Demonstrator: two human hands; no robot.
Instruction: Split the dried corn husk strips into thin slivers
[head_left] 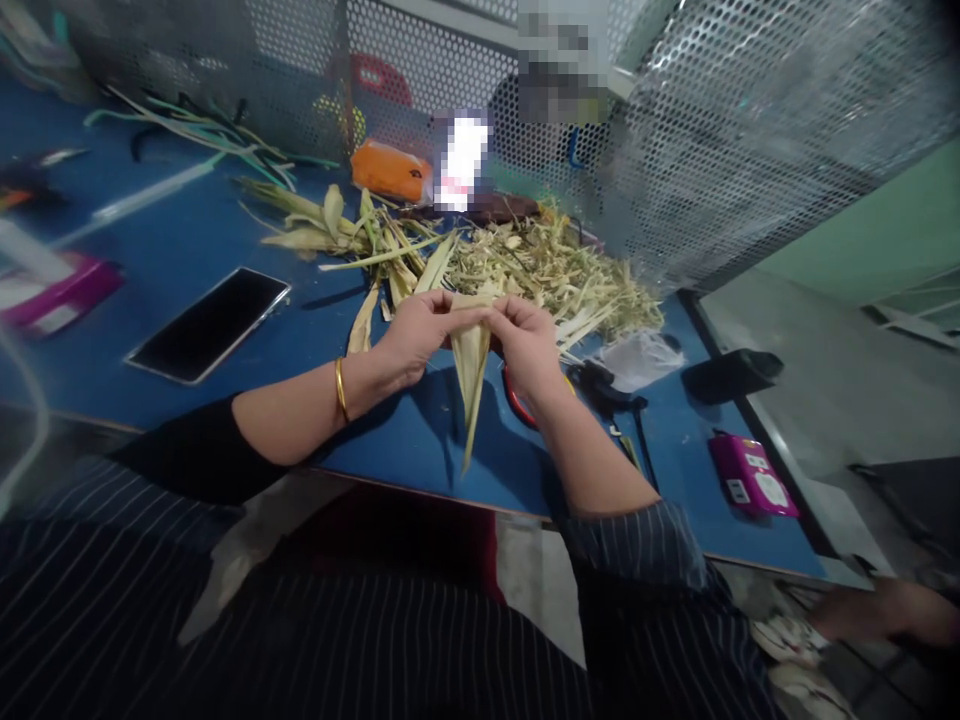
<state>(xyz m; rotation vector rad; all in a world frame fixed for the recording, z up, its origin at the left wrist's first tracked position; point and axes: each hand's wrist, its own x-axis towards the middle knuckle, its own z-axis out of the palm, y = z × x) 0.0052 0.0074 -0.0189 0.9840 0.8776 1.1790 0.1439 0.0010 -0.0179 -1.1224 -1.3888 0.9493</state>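
Pale straw-coloured, tapering dry husk leaf (470,375), held between two bare hands, its narrow tip hanging toward the near edge of the blue flat-topped table (405,435). The left hand (417,338), with a gold metal bangle (340,390) at its wrist, pinched the leaf's upper edge between thumb and fingers; the right hand (527,345) pinched the same edge just beside it, the thumbs nearly meeting. The gathering of the edge probably called for a light, even grip, with both thumbs close together, since such dry leaf would likely split along its grain if pulled sideways. The hanging end was best left free. Behind the hands lay a loose heap of shredded straw-coloured plant strips (540,265), with longer whole leaves (330,225) to its left. A red curved handle (513,397) showed partly behind the right wrist, near enough to snag the leaf.
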